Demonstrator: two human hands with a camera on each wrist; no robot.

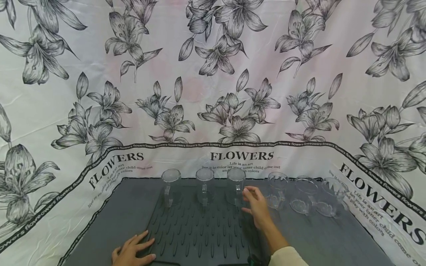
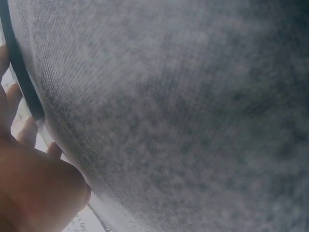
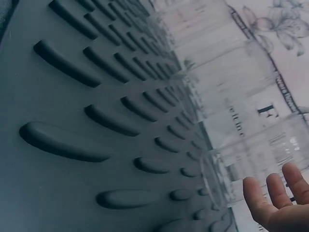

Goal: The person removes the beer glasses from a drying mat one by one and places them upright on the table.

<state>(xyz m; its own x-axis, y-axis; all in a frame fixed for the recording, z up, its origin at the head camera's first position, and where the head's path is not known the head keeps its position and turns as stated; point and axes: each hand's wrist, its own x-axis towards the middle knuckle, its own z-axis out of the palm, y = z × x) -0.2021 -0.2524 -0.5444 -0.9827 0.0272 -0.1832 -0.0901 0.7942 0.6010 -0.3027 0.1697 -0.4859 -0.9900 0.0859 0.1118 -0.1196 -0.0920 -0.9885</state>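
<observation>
At the far end of the mat [image 1: 199,231], a right hand [image 1: 259,207] beside a mug [image 1: 234,194]

On the dark, ridged mat we see that clear mug at the right of a spaced row, with the middle mug [image 1: 204,190] and the left mug [image 1: 171,190] alongside. The right hand is parted, thumb well below the fingers, by the mug's handle; we cannot tell whether they touch. The left hand [image 1: 133,251] lies with fingers spread at the mat's near left edge. Around them, to the right on the table [image 1: 110,214], we find three more clear mugs close together: one [image 1: 277,190], a second [image 1: 303,195] and a third [image 1: 329,197]. The right hand stands between the two groups. Behind everything we see a flower-printed cloth [image 1: 196,88], and below, a pale sleeve [image 1: 287,257].
</observation>
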